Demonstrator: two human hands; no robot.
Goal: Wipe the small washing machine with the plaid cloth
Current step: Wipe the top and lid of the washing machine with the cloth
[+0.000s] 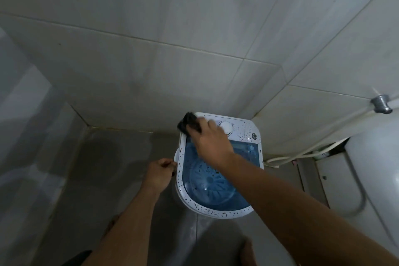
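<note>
The small washing machine [220,166] stands on the wet floor [103,168] in the corner of the tiled walls [151,49], its back close to the wall. My right hand [212,142] reaches over the blue transparent lid [216,181] and presses the plaid cloth [189,122] on the far left corner of the machine top, just beside the white dial [226,127]. My fingers lie over the cloth and hold it bunched; it looks dark and blurred here. My left hand [160,171] is at the left edge of the machine, fingers curled tight; it seems to grip the white rim, but I cannot tell it surely. A white hose [302,153] runs along the right wall near a metal tap [381,103].
</note>
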